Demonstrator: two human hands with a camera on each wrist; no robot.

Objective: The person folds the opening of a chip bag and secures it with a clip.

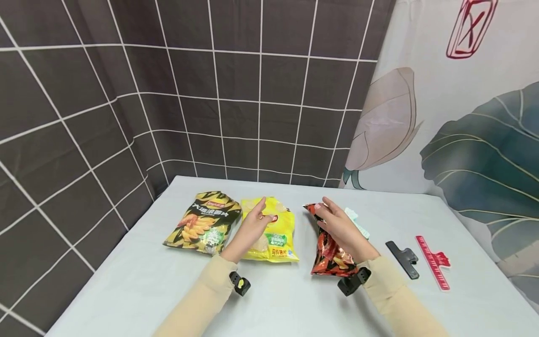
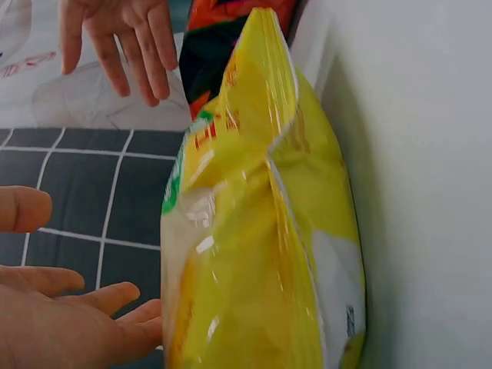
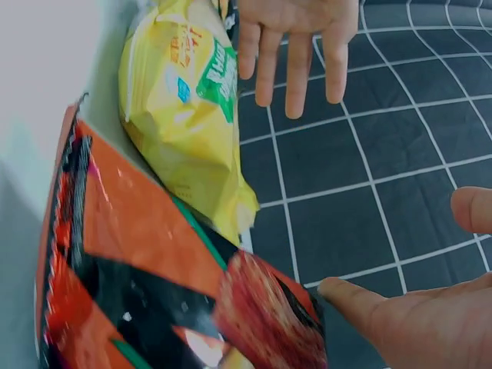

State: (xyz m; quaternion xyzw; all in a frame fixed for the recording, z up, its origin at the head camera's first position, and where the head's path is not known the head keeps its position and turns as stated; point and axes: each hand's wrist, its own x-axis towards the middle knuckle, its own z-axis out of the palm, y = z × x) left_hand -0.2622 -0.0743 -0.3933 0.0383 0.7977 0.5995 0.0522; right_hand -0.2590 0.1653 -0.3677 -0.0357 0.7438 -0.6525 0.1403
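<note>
The yellow bag (image 1: 283,228) lies below the left hand (image 1: 249,232), long axis pointing away from the person; right of it, the red-and-black bag (image 1: 329,256) slants beneath the nearer right hand (image 1: 344,230). Both hands have fingers extended, gripping nothing; any contact is unclear. Yellow bag's glossy film bulges, creased along its seam.
</note>
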